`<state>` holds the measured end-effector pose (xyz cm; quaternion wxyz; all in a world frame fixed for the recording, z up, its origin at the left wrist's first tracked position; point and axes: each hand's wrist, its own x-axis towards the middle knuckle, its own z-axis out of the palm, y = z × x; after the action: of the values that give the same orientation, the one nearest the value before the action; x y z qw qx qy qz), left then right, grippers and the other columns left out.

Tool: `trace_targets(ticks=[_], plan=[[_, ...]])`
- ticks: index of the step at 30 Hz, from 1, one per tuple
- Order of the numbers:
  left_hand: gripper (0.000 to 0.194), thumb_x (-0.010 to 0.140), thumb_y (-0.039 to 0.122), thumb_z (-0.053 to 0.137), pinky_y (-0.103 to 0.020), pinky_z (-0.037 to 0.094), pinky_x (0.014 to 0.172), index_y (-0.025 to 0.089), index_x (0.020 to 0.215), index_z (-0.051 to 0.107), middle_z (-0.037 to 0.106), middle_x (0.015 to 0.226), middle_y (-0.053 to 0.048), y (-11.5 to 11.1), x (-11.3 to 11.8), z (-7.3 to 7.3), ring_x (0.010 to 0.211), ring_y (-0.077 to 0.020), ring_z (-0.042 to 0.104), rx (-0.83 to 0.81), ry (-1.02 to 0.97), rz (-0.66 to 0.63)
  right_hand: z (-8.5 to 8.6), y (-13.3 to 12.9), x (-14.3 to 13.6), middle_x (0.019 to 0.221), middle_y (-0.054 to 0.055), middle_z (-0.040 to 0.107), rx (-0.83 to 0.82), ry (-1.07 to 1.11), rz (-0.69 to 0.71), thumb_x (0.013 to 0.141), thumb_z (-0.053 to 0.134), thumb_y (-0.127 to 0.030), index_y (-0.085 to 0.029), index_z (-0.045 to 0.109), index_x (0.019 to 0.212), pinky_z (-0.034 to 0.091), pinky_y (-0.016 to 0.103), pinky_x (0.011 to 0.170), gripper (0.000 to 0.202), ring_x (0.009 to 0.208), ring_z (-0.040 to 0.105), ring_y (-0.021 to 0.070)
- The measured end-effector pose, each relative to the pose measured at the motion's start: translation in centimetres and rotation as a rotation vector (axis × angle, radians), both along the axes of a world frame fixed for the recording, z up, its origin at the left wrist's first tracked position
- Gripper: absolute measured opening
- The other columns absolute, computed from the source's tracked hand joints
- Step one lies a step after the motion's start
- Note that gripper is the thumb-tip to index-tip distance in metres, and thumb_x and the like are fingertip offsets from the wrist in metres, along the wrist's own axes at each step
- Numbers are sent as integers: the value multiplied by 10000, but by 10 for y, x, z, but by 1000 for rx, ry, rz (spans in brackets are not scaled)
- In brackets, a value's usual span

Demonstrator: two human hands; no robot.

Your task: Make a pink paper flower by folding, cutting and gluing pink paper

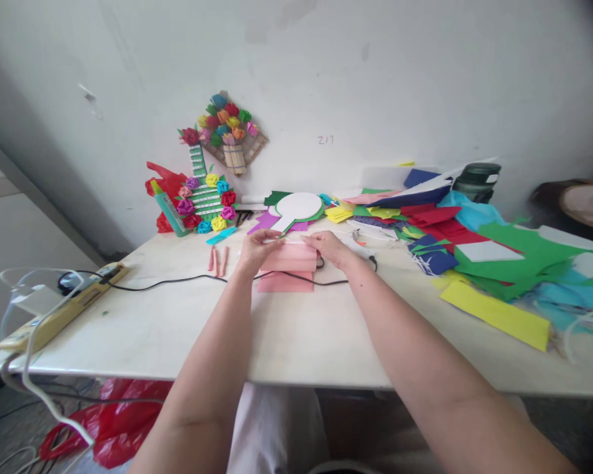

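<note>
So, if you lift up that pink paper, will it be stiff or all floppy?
The pink paper will probably be floppy, since it looks like thin sheet. It should feel light for its size, as it seems to have little thickness. It might also catch or tug a bit, because the black cable lies across it.
</note>
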<state>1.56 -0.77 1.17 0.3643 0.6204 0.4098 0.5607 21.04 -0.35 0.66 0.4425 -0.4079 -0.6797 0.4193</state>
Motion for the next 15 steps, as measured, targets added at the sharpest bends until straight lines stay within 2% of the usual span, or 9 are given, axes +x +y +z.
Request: trace_targets(ticks=[5,8,10,15], plan=[[384,510,380,768,-265,452,648,150,806,681,645,726,-36,-2,2,1,668,-150,581,2,9,12,-4,7,3,493,-41,425,135,-75,-62,760,491,-484,-160,483,546,299,237,495,388,503,392,97],[355,516,358,767,-253,441,634,151,792,679,643,717,-30,-1,4,-1,647,-138,575,5,24,18,-8,13,-2,639,2,600,242,-89,-78,748,541,-426,-148,641,716,376,246,571,297,620,520,133],[353,525,356,762,-250,439,622,154,802,677,641,716,-25,0,6,-3,632,-133,573,-1,25,6,-13,17,-8,758,32,673,293,-87,-80,724,592,-381,-167,687,813,423,264,640,250,712,585,163],[356,532,362,757,-261,448,644,158,813,676,646,748,-32,5,6,-10,657,-145,587,21,34,-24,-22,23,-19,851,38,705,393,-112,-66,717,625,-320,-216,719,812,465,279,701,170,803,633,184]])
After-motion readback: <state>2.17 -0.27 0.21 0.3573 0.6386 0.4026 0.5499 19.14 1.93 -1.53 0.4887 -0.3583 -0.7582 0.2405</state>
